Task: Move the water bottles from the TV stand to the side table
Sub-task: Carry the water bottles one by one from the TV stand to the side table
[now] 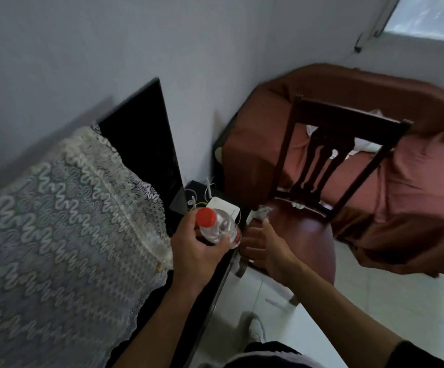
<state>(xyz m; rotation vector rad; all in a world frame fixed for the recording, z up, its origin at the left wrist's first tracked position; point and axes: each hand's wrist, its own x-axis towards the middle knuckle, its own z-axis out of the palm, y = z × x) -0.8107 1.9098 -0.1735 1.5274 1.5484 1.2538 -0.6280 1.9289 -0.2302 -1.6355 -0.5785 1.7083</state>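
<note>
My left hand (197,251) grips a clear water bottle (217,227) with a red cap and a red label, held above the right end of the dark TV stand (215,282). My right hand (262,248) hovers just to the right of the bottle, beside the chair seat, fingers spread and holding nothing. The bottle's lower part is hidden behind my left hand. No side table is recognisable in view.
A black TV (146,144) draped with white lace cloth (56,221) stands on the stand. A white router (223,207) with cables sits at the stand's right end. A dark wooden chair (321,181) and a brown-covered sofa (388,181) fill the right. Pale tiled floor (348,301) lies below.
</note>
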